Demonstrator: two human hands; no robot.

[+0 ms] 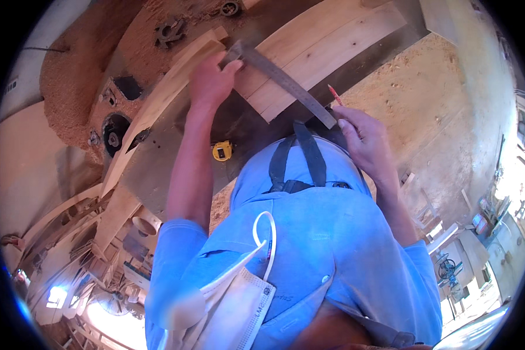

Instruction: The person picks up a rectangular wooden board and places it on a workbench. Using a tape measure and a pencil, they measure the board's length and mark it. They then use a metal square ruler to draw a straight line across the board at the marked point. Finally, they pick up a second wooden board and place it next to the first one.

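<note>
My left hand (pixel 211 79) grips the far end of a long metal ruler (pixel 286 81) and presses it onto pale wooden boards (pixel 326 41) lying on a dark work table (pixel 175 157). My right hand (pixel 364 140) holds a red pencil (pixel 335 94) at the ruler's near end, by the boards' edge. A curved strip of wood (pixel 157 105) lies left of my left hand. My blue shirt hides the table's near edge.
A yellow tape measure (pixel 221 150) sits on the table below my left forearm. A black cutter head (pixel 169 32) and a round spindle hole (pixel 115 135) are at the left. Sawdust is piled at top left and covers the floor at right. Curved wooden pieces are stacked at lower left.
</note>
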